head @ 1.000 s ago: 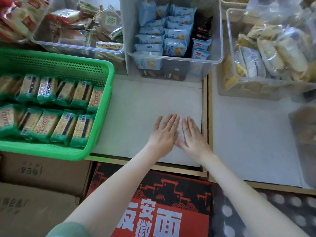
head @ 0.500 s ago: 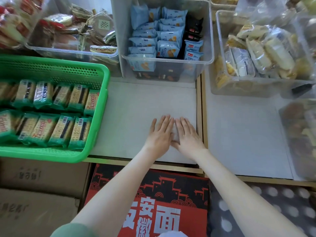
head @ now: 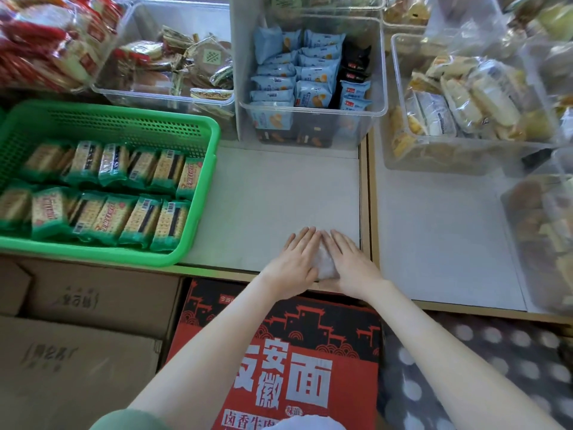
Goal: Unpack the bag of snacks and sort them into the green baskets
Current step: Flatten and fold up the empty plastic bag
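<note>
Both hands lie flat with straight fingers, clasping nothing. The left hand [head: 294, 265] and right hand [head: 353, 265] press down on a small, crinkly, whitish plastic bag [head: 325, 265] that shows between them at the front edge of the smooth white shelf [head: 273, 197]. To the left sits the green basket [head: 93, 252], perforated plastic with a rounded rim. It holds two rows of glossy, green-wrapped square crackers [head: 108, 212]. Behind stands a clear rigid bin [head: 376, 88] of pale blue packets.

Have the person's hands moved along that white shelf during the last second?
Yes. The left hand and right hand have slid back toward the person. Their wrists now reach the shelf's front edge, farther from the clear bin.
</note>
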Motion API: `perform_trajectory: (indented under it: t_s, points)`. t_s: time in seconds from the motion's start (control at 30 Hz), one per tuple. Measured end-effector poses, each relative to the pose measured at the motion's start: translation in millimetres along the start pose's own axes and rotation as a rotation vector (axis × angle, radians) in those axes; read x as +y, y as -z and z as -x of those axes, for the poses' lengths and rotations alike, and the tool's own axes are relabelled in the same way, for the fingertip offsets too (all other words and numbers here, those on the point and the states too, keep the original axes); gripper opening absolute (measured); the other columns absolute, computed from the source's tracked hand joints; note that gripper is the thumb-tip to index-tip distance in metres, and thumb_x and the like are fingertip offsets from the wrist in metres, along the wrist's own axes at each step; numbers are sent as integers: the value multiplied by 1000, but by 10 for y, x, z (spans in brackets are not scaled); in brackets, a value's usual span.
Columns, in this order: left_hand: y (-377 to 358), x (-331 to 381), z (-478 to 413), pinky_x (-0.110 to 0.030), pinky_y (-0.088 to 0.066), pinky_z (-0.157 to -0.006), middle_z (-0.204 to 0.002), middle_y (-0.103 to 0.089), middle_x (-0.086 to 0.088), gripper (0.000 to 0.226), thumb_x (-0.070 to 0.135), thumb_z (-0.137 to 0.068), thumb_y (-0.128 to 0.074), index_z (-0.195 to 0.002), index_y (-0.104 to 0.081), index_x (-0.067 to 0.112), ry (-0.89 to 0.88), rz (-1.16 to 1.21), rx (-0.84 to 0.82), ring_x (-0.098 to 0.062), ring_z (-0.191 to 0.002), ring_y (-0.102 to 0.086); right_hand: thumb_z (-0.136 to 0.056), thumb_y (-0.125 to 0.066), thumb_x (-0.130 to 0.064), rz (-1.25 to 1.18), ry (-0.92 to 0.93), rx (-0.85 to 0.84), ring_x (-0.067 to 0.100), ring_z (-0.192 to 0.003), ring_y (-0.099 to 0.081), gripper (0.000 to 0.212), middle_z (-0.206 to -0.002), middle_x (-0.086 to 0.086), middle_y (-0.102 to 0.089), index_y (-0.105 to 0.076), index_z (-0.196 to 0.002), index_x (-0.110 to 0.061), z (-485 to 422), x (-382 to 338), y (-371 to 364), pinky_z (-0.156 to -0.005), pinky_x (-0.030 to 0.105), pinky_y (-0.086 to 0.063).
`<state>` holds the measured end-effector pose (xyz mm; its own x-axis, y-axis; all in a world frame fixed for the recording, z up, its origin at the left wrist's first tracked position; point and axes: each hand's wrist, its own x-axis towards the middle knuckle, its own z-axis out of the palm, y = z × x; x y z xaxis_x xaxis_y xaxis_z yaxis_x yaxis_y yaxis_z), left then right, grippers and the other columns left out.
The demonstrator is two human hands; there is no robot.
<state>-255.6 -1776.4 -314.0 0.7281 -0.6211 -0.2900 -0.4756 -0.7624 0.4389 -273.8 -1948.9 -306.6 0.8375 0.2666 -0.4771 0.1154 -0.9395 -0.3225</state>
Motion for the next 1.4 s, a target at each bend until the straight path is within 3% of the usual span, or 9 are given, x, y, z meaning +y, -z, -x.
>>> perform_trajectory:
  t_s: [0.2, 0.37, 0.5, 0.67, 0.77, 0.87, 1.2, 1.3, 1.4]
  points:
    - [9, -155, 218, -33, 1, -120, -161, -11, -10, 98, 48, -83, -68, -152, -15, 3, -100, -51, 22, -25, -149, -5, -83, -69, -31, -436, -79, 152, 22, -120, -49, 68, -135, 0, -47, -32, -140, -28, 116, -35, 40, -99, 34, -43]
    - [86, -103, 76, -41, -54, -82, -120, -62, -19, 97, 26, -54, -94, -133, -47, -4, -121, -135, 253, -36, -102, -63, -87, -65, -17, -921, -138, 270, 19, -93, -59, 25, -89, -12, -61, -55, -98, -37, 27, 7, 228, -80, 30, -49]
    - [204, -133, -95, -35, -54, -65, -103, -64, -14, 88, 6, -46, -91, -120, -45, 7, -189, -123, 338, -33, -84, -64, -92, -63, -18, -971, -74, 222, 7, -111, -52, 32, -109, -19, -57, -53, -115, -38, 32, 16, 334, -95, 17, -41]
    - [203, -290, -211, -37, -53, -62, -101, -63, -15, 44, -8, -66, -46, -105, -45, 13, -212, -114, 425, -27, -90, -44, -78, -46, -76, -1090, -12, -47, -6, -132, -33, 63, -146, -21, -39, -52, -132, -44, -8, 95, 404, -102, 12, -29]
    - [154, -325, -189, -47, -54, -84, -124, -59, -22, 43, -12, -69, -51, -106, -46, 9, -250, -60, 240, -38, -117, -51, -89, -59, -49, -833, -158, -50, 14, -141, -28, 66, -153, -3, -32, -31, -147, -35, -155, 94, 333, -109, 26, -26]
    - [239, -356, -114, -43, -20, -118, -158, -24, -11, 45, 4, -76, -53, -120, -50, 2, -177, 92, -55, -30, -148, -10, -76, -70, -56, -279, -219, -163, 25, -142, -20, 100, -154, 6, -25, -17, -152, -19, -278, 17, 270, -115, 38, -22]
    - [483, -281, -358, -29, -38, -95, -126, -56, -5, 61, 42, -86, -67, -131, -43, 7, 26, -229, -226, -25, -117, -49, -86, -67, -26, -323, -104, 6, 19, -85, -52, 43, -103, 3, -58, -42, -120, -17, -271, -242, 184, -65, 26, -36]
    - [491, -240, -364, -33, -44, -79, -99, -64, -7, 37, 23, -79, -74, -105, -55, 6, -47, -276, 34, -28, -94, -59, -87, -57, -2, -192, -9, 291, 26, -83, -54, 21, -95, 9, -61, -53, -106, -8, -301, -192, 206, -65, 26, -32]
    - [554, -224, -374, -31, -37, -64, -70, -55, -4, 21, 1, -69, -53, -86, -45, 11, -197, -328, 451, -26, -65, -52, -66, -63, 14, 81, 147, 670, 25, -82, -48, 42, -87, 8, -56, -52, -100, -7, -395, -94, 299, -70, 31, -38]
